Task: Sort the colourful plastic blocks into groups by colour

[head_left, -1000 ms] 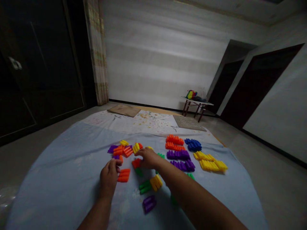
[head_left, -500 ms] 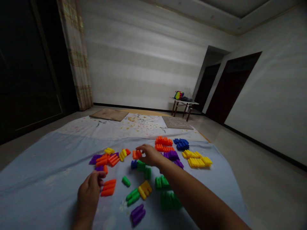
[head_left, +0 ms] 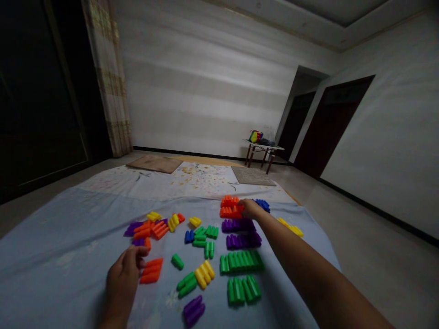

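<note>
My right hand [head_left: 251,209] is closed on an orange finger-shaped building block [head_left: 240,210] at the right end of the orange rows [head_left: 229,207]; the fingers hide part of it. My left hand [head_left: 124,270] rests on the sheet with fingers loosely bent and apart, holding nothing. Beside its fingertips lies a three-pronged orange block [head_left: 152,270]. Just beyond them is a mixed pile of orange, purple and yellow blocks [head_left: 147,228]. Between my hands lie loose green blocks [head_left: 206,232], a blue block [head_left: 189,236], yellow blocks [head_left: 205,274] and a purple block [head_left: 194,311].
Purple rows [head_left: 242,241] and green rows [head_left: 242,262] line up below the orange ones. Blue blocks [head_left: 263,204] and yellow blocks [head_left: 291,227] sit right, partly behind my forearm. A light blue sheet [head_left: 75,256] lies underneath. Farther off stands a small table [head_left: 264,145].
My right hand has moved right and away from me, from the loose blocks to the orange rows. The orange block it was at has left that spot, where a yellow block now shows.
</note>
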A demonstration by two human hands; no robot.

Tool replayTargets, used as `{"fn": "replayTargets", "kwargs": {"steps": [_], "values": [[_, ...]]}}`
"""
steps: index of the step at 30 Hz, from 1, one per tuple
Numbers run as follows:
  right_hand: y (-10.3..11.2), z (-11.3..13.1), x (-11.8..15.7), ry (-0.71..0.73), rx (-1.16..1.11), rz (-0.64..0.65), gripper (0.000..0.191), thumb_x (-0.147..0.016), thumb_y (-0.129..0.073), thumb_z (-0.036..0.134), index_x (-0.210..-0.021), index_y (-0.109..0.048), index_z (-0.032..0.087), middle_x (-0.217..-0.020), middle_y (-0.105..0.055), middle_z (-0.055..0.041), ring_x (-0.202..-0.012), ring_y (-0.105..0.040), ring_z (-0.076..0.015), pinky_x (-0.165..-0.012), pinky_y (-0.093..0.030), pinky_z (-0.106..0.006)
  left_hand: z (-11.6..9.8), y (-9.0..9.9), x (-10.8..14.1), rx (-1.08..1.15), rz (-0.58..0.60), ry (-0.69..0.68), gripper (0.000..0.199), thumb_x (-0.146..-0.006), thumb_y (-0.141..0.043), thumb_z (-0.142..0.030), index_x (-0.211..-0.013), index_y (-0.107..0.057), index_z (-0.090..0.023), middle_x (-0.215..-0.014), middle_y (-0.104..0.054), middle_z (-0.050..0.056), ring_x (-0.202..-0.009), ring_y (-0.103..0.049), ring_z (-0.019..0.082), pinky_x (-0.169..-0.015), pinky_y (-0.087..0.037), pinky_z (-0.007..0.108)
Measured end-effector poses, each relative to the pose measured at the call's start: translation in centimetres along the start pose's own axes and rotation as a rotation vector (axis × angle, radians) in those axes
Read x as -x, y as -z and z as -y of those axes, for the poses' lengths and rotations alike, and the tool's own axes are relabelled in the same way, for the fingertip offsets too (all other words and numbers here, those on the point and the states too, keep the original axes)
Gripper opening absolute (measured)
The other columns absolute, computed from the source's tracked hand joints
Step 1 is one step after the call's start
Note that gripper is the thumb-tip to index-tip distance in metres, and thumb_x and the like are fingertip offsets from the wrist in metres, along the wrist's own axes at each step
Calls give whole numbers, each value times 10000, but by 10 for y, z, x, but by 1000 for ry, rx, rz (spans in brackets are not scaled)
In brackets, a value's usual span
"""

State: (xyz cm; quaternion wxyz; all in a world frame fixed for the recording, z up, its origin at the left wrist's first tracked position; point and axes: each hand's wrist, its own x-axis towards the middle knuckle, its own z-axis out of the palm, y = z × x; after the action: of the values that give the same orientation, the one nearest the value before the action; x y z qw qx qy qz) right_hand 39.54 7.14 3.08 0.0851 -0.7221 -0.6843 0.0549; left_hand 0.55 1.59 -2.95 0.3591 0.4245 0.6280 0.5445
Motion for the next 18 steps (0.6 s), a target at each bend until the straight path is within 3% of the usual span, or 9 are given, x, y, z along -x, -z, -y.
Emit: {"fn": "replayTargets", "kwargs": {"steps": [8, 18], "values": [[-9, -5, -14, -24, 10, 60, 532, -601, -585, 38, -1103, -662, 193, -1131, -658, -48, -1078, -579, -248, -915, -420, -262, 2, -1, 0, 4, 0, -4, 368, -734, -406, -479, -760, -599, -168, -617, -566, 11, -571, -522, 150, -480, -437, 246], [-8, -8, -5, -8, -55, 28, 442, -685, -537, 73, -1100, -664, 156, -1102, -671, -66, -1036, -596, -225, -868, -422, -233, -4, -1, 2, 4, 11, 6, 338, -725, -413, -443, -772, -604, -168, -614, -566, 10, -572, -519, 150, -477, -433, 245]]}}
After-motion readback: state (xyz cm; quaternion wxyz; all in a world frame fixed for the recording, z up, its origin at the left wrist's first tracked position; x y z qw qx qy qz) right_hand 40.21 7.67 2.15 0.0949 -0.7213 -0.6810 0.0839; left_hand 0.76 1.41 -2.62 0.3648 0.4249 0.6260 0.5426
